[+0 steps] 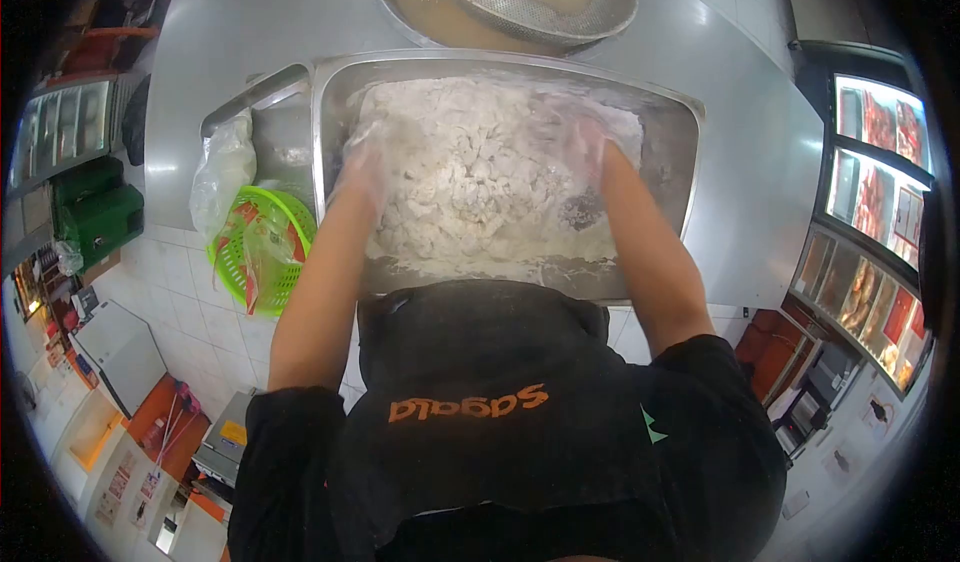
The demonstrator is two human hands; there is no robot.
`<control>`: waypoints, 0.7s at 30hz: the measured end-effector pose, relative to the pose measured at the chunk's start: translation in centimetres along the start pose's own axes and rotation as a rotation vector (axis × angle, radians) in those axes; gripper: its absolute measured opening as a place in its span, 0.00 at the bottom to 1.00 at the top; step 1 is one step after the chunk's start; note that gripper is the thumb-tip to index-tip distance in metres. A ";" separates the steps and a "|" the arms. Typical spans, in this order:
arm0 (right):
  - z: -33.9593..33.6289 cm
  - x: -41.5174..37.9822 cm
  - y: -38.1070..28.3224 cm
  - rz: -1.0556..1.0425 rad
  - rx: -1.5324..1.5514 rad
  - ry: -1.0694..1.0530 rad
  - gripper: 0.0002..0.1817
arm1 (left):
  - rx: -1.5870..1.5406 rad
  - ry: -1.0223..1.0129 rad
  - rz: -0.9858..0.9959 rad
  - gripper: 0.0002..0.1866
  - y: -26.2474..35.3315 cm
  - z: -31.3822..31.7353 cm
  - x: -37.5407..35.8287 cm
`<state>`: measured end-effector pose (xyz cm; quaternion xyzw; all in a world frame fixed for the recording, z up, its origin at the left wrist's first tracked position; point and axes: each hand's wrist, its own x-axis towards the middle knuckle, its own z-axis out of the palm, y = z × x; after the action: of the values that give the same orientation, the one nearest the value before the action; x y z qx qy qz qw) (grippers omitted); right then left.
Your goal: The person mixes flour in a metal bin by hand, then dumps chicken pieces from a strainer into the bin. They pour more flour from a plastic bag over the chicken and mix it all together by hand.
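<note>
A deep rectangular metal tray (672, 167) lies in front of me, holding white flour and many flour-coated pieces (480, 177) whose kind I cannot make out. Inside the tray's left side is my left hand (368, 160), in a clear plastic glove dusted with flour. My right hand (588, 150), gloved the same way, is at the right side, against the loose white flour (625, 127). Both hands are smeared by motion and partly sunk among the floury pieces, so their fingers do not show clearly.
Beyond the tray stands a round metal bowl (408, 7) of cloudy liquid with a mesh strainer (590, 22) in it. At the left are a plastic bag (226, 167) and a green basket (232, 267) with wrappers. The steel table (745, 162) extends right, towards lit display cases (875, 202).
</note>
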<state>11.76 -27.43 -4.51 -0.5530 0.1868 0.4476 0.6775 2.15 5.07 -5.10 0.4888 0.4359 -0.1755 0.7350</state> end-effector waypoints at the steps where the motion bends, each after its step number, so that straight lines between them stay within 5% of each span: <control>1: 0.1 1.7 1.0 -0.040 0.184 -0.098 0.42 | 0.030 -0.022 -0.022 0.26 0.0 0.8 1.4; 3: 5.4 2.8 0.6 -0.233 -0.106 -0.044 0.44 | 0.096 -0.071 -0.072 0.30 -0.2 3.0 3.6; 5: 9.1 4.0 0.2 0.081 -0.178 0.040 0.48 | 0.211 -0.109 -0.112 0.34 0.3 4.1 3.9; 8: 10.6 -0.9 -3.4 0.207 -0.202 -0.053 0.49 | 0.468 -0.102 -0.100 0.34 3.6 4.0 -0.7; 10: 7.0 0.4 -1.6 0.240 -0.762 -0.035 0.43 | 1.203 -0.203 -0.021 0.25 6.6 4.3 -4.5; 14: 0.6 -2.6 -1.7 0.013 -1.107 -0.244 0.35 | 2.197 -0.580 0.157 0.19 2.6 -0.1 -3.8; 16: 0.4 -5.5 -3.9 0.152 -1.470 -0.299 0.29 | 2.063 -0.515 0.246 0.19 0.7 -1.1 -5.6; 18: 2.2 -6.9 -1.5 0.291 -0.919 -0.105 0.28 | 1.948 -0.542 0.354 0.19 -0.5 -1.8 -6.3; 21: 4.0 -5.3 3.3 0.243 -0.914 -0.297 0.27 | 1.676 -0.654 0.247 0.20 -2.5 -2.5 -4.7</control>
<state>5.26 -25.91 -1.21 -0.6980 -0.0638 0.6334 0.3280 -3.34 5.29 -3.05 0.8324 -0.1205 -0.4852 0.2394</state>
